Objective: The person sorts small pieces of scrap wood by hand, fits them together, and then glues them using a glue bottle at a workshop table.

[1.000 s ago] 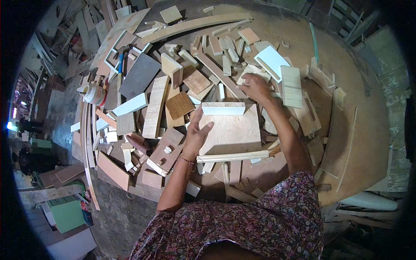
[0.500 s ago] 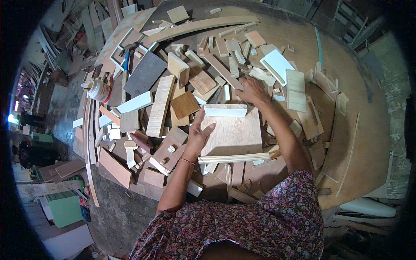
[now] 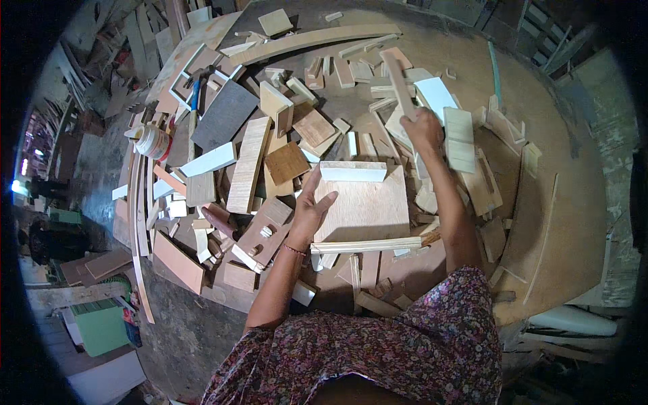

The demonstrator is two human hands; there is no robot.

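A pale plywood panel [image 3: 361, 209] with a white-faced strip [image 3: 352, 173] along its far edge lies in front of me. My left hand [image 3: 312, 210] grips the panel's left edge, thumb on top and fingers along the side. My right hand [image 3: 423, 129] is closed round the near end of a narrow brown wooden strip [image 3: 398, 79], which points away from me over the heap of offcuts. Beside that hand lie a white board [image 3: 436, 98] and a light wooden block [image 3: 460, 138].
Wood offcuts cover much of the table [image 3: 567, 223]. At the left are a hammer [image 3: 196, 101], a white tub [image 3: 154, 140] and a dark grey board [image 3: 226, 115]. A long curved strip [image 3: 317, 42] lies at the far side.
My right hand has picked up the narrow brown strip from the heap and carried it to the right. Pieces around its old spot have shifted. My left hand stays on the panel.
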